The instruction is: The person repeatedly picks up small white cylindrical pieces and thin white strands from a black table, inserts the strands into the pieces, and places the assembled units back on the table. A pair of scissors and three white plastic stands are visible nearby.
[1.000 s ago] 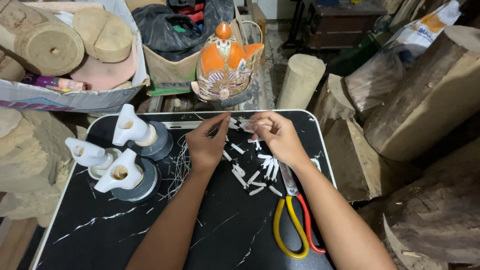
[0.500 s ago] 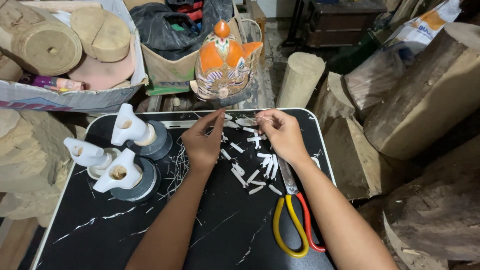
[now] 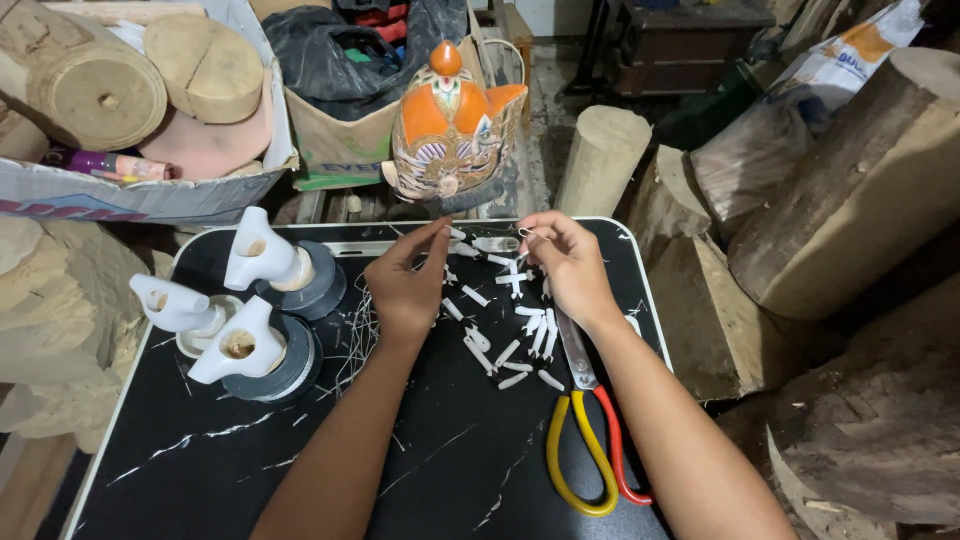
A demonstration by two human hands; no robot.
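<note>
Black marbled tabletop [image 3: 250, 470], logs [image 3: 860, 190], cluttered workshop

Left hand [image 3: 408, 285]: above black tabletop [image 3: 300, 460], fingers pinched together, tip pointing toward right hand.
Right hand [image 3: 568, 262]: fingertips pinch a thin strand; what it is cannot be told.
White pieces [image 3: 505, 330]: scattered between and below both hands.
Scissors [image 3: 588, 425]: yellow and red handles, beside right forearm.
White holders [image 3: 235, 300]: three, on grey discs, left.
Painted mask [image 3: 452, 125]: orange, behind table.
</note>
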